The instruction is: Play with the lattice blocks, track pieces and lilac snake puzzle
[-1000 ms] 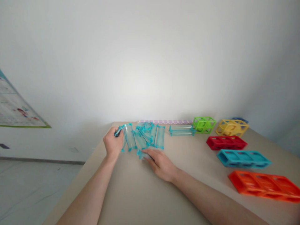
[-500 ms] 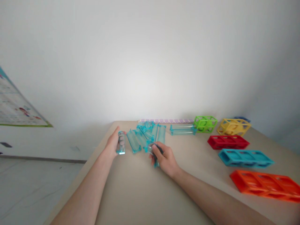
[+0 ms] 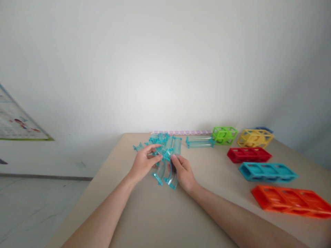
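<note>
Curved track pieces [image 3: 165, 172] of clear teal plastic are now held up between the two hands just above the bench [image 3: 155, 213], in front of the loose pile of teal pieces [image 3: 165, 143]. Half a second ago the hands were apart, the left hand [image 3: 143, 163] closed on a short piece at the bench's left edge and the right hand [image 3: 184, 170] closed on another near the pile; since then both have been brought together at the middle. The left fingers are now pinched on the upper end of one curve, and the right hand is clasped along the side of the other. The two curves are seen side by side and touching or nearly so; whether they are joined cannot be told.

A straight teal tube [image 3: 200, 142] lies behind, beside a green frame [image 3: 224, 135]. Yellow [image 3: 254, 138], red [image 3: 248, 155], blue [image 3: 267, 172] and orange [image 3: 291, 201] frames are laid out along the right. The bench is beige and matte, set against a plain white wall, with a poster [image 3: 18, 124] at the left.
</note>
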`<control>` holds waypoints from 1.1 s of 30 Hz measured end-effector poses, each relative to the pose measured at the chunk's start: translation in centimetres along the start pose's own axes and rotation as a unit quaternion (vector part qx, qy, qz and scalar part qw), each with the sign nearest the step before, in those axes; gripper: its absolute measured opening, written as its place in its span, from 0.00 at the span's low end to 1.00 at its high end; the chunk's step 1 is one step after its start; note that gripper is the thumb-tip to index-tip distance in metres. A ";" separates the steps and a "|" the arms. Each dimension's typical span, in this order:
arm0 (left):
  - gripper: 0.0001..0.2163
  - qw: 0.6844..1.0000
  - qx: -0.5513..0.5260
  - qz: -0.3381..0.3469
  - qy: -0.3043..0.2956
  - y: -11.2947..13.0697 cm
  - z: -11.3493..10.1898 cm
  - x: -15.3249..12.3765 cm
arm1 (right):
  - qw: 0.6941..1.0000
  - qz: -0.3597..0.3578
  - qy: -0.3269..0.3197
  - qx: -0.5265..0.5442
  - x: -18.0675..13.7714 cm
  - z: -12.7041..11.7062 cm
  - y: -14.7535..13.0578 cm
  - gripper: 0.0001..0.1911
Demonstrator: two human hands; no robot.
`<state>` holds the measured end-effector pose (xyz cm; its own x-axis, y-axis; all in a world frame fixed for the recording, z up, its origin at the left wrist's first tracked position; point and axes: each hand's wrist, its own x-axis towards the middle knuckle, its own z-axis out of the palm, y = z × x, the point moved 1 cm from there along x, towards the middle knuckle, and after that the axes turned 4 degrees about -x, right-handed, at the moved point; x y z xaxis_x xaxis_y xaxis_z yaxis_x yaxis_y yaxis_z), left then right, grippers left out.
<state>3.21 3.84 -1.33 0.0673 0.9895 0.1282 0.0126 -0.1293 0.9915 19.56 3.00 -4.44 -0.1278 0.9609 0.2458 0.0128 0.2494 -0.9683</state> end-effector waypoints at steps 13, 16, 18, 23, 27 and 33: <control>0.12 0.989 0.068 0.125 -0.037 -0.4 0.1 -0.5 | 0.995 0.086 -0.041 0.019 -0.3 0.3 0.4 0.23; 0.11 0.977 0.092 0.192 -0.029 -0.5 0.0 -0.5 | 0.999 0.052 -0.006 0.005 0.0 0.1 0.2 0.23; 0.10 0.965 0.127 0.230 -0.019 -0.5 -0.1 -0.6 | 1.000 0.025 0.013 -0.006 0.2 0.0 0.1 0.23; 0.08 0.923 0.215 0.316 0.043 -0.5 -0.4 -0.7 | 0.992 0.076 -0.066 0.071 -0.1 0.1 0.0 0.24; 0.07 0.906 0.246 0.336 0.081 -0.7 -0.8 -0.7 | 0.978 0.103 -0.128 0.132 -0.5 0.5 -0.3 0.23; 0.06 0.893 0.264 0.359 0.062 -0.9 -1.0 -0.7 | 0.972 0.140 -0.105 0.155 -0.5 0.4 -0.7 0.20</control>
<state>2.16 3.29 -2.28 0.1364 0.6343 0.7610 0.4819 -0.7136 0.5084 19.22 2.33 -3.92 -0.3633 0.9316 -0.0120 -0.2198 -0.0982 -0.9706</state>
